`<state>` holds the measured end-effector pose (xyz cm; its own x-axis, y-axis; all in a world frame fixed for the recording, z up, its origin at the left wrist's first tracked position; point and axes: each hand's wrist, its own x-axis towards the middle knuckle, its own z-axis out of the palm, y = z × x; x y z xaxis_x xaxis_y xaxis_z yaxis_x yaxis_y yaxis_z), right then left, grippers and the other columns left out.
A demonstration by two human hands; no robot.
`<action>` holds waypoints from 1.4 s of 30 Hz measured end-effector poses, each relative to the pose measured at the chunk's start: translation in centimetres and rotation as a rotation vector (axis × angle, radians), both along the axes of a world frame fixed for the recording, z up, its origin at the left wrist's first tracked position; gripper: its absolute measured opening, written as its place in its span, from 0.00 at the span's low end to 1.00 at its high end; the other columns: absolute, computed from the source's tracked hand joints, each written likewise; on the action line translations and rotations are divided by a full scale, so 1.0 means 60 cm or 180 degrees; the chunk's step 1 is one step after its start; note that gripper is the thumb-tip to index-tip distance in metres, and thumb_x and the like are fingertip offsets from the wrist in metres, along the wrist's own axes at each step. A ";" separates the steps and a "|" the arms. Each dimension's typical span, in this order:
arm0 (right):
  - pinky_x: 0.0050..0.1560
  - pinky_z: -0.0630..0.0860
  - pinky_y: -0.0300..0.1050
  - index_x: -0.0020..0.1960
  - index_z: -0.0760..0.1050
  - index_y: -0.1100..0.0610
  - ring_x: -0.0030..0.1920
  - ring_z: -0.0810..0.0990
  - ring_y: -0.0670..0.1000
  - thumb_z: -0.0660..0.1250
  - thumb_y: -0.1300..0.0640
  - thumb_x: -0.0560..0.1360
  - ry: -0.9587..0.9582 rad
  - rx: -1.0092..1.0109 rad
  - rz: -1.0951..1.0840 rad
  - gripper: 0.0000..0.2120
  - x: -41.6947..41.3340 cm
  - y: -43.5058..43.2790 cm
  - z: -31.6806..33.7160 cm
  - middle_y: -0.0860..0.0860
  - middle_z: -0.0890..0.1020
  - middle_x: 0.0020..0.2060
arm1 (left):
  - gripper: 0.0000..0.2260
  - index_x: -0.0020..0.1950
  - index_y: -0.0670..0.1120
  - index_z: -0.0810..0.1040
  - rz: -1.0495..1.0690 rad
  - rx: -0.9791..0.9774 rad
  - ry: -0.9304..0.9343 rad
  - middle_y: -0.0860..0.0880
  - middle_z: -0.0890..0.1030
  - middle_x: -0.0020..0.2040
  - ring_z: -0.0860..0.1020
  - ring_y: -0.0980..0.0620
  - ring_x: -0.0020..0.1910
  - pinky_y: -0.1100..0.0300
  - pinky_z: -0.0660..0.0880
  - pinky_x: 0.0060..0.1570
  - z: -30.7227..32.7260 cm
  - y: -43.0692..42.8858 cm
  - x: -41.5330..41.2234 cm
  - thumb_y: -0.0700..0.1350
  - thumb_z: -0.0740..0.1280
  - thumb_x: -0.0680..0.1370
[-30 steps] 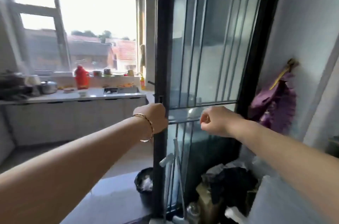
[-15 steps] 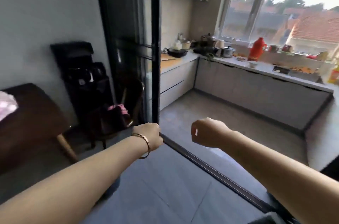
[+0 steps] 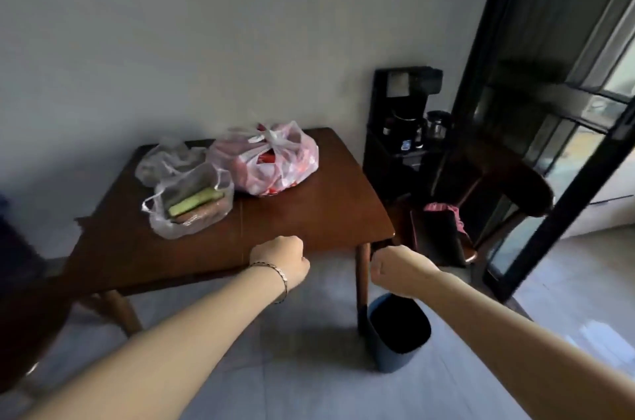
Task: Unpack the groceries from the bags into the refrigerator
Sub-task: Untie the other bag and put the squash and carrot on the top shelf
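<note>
Both arms are reaching forward, bare to the elbow. The left hand (image 3: 280,260) is hovering at the near edge of the desk (image 3: 319,213), and its grip is balled into a fist with the fingers curled on nothing. A thin bracelet (image 3: 275,271) is riding on that wrist. The right hand (image 3: 395,270) is hanging just off the desk's near right corner, and its grip is also closed in a fist holding nothing.

The groceries are sitting on the brown wooden desk, toward its far left side and well apart from both hands. The pink bag (image 3: 275,162) is resting at the back, knotted at the top, with red showing through the plastic. Just beside it, nearer the person, the clear bag (image 3: 190,205) is gaping open, showing a pale green item lying over something brownish. Behind that, a crumpled bag (image 3: 165,158) is slumping against the back edge; what it contains is too blurred to tell.

On the grey tiled floor, a dark blue bin (image 3: 398,333) is standing by the desk's front right leg. Against the wall to the right, a black drinks machine (image 3: 403,131) is standing with a glass jug on it. Beside it, a dark wooden chair (image 3: 508,192) is carrying a pink cloth (image 3: 443,210), and a black-framed glass door (image 3: 556,103) is rising behind the chair.
</note>
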<state>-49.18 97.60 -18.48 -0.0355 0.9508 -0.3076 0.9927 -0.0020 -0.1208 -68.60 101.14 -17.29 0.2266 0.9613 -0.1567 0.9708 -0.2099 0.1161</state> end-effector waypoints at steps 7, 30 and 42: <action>0.49 0.77 0.45 0.51 0.79 0.50 0.50 0.79 0.51 0.59 0.55 0.74 0.0496 0.0128 0.0300 0.11 -0.147 0.225 -0.036 0.47 0.81 0.50 | 0.10 0.53 0.49 0.78 0.0615 -0.0016 -0.0025 0.49 0.81 0.52 0.79 0.47 0.52 0.59 0.72 0.46 -0.054 0.160 -0.175 0.47 0.58 0.77; 0.63 0.68 0.52 0.66 0.70 0.60 0.65 0.70 0.58 0.57 0.62 0.79 -0.0445 -0.0296 0.1901 0.16 -0.605 0.771 -0.238 0.57 0.71 0.64 | 0.39 0.77 0.47 0.43 0.1079 -0.0730 0.0181 0.55 0.34 0.76 0.72 0.48 0.59 0.57 0.72 0.49 -0.204 0.676 -0.533 0.33 0.63 0.74; 0.68 0.61 0.54 0.66 0.70 0.61 0.68 0.64 0.58 0.57 0.58 0.79 -0.0791 -0.0576 0.1475 0.16 -0.661 0.820 -0.330 0.58 0.68 0.66 | 0.41 0.77 0.46 0.42 0.0230 -0.0684 0.0573 0.50 0.40 0.77 0.79 0.51 0.51 0.61 0.70 0.38 -0.224 0.757 -0.606 0.31 0.63 0.72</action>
